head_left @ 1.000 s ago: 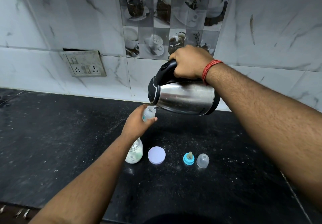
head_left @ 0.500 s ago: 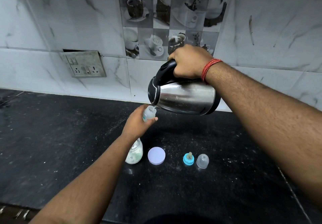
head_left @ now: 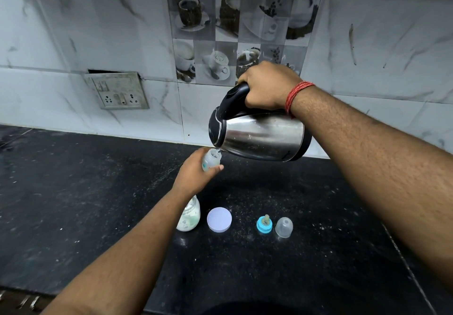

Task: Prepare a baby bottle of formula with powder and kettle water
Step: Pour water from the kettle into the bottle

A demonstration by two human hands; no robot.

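Observation:
My right hand (head_left: 268,86) grips the black handle of a steel kettle (head_left: 262,136), tipped far over to the left with its spout at the mouth of a small clear baby bottle (head_left: 211,159). My left hand (head_left: 195,176) holds that bottle up above the black counter (head_left: 73,192), just under the spout. A glass jar of white powder (head_left: 190,217) stands on the counter, partly hidden behind my left forearm. Beside it lie a round pale lid (head_left: 219,219), a blue bottle ring with teat (head_left: 264,224) and a clear cap (head_left: 284,227).
A tiled wall runs along the back of the counter, with a switch and socket plate (head_left: 117,91) at the left. White specks of powder are scattered over the counter around the jar and lid.

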